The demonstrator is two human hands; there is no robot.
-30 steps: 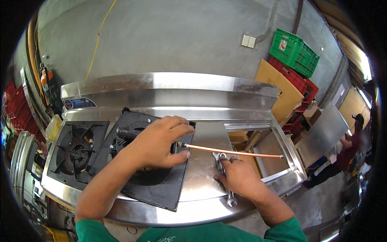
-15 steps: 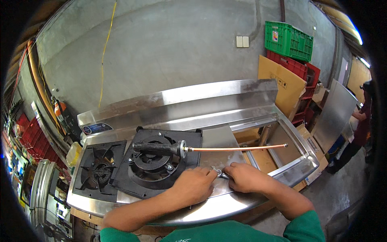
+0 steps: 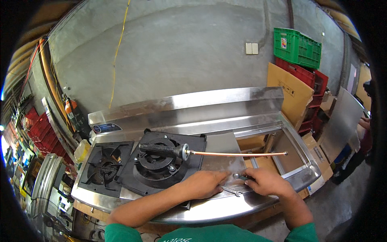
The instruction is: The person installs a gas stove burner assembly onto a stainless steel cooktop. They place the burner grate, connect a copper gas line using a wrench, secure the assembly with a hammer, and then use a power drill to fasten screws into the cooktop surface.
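My left hand (image 3: 206,184) is closed over the steel cooktop, palm down. A shiny wrench (image 3: 232,190) sticks out from its thumb side, open jaw toward the right; its other end is hidden by the hand. In my right hand (image 3: 264,181) is a second wrench (image 3: 241,176), its rounded head pointing at the left fingertips. Beyond both hands a copper-coloured tube (image 3: 238,154) runs out from a black burner pipe (image 3: 163,150), which lies across a black cast-iron burner (image 3: 159,163). Whether the wrenches touch the steel is unclear.
The cooktop (image 3: 173,99) has a raised back panel. A second burner (image 3: 105,167) is at its left, a rectangular opening (image 3: 288,147) at its right. Cardboard (image 3: 288,90), a green crate (image 3: 297,47) and red crates stand behind on the right. Another person (image 3: 365,123) is at the far right edge.
My hands have moved right and farther apart. One wrench now shows clearly in the right hand, and another shows beside the left thumb. The whole view has shifted slightly.
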